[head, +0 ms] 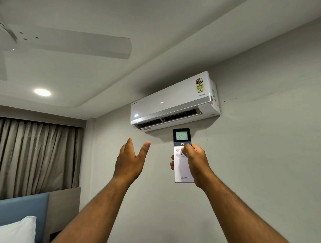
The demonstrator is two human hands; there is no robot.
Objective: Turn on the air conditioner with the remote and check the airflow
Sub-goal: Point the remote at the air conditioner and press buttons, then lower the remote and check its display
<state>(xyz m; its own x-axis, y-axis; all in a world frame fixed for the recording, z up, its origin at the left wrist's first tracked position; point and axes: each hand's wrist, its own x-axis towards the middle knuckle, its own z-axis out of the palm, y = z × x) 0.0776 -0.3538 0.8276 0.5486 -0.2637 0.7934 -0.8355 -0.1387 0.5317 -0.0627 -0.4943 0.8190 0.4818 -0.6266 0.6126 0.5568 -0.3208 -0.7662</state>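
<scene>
A white air conditioner [173, 100] hangs high on the grey wall, its front panel showing 24 and its bottom louvre swung open. My right hand [196, 161] grips a white remote [183, 168] with a black top, held upright just below the unit. The remote's screen reads 24, and my thumb rests on the buttons under the power key. My left hand [131, 157] is raised beside it, to the left, fingers apart and palm turned toward the unit's outlet, holding nothing.
A white ceiling fan [62, 43] spans the upper left, with a lit round ceiling light [42, 92] below it. Brown curtains [33, 156] cover the left wall. A blue headboard [19, 210] and a white pillow [13, 238] sit at the lower left.
</scene>
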